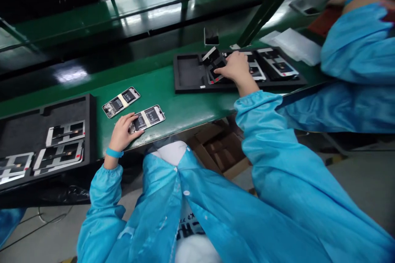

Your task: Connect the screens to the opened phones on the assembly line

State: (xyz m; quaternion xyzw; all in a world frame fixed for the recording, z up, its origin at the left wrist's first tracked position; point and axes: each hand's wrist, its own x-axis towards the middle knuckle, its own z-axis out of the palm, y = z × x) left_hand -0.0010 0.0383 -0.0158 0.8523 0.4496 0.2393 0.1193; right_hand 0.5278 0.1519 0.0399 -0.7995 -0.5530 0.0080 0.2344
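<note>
Phone [148, 118] lies on the counter [185, 98], long axis slanting up-right, left end under my curled left fingers [132, 123], grip unconfirmed; right fingers [228, 60], farther off, rest on another phone [214, 62] in the tray [189, 72], grip likewise unconfirmed.

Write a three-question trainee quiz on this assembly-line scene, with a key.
1. True or false: the left hand wears a blue wristband.
2. The right hand is at which place? A) the black foam tray B) the cardboard box C) the floor
3. Fill the blank: the left hand rests on a phone housing lying on the ___ work surface.

Key: 1 true; 2 A; 3 green.
</note>
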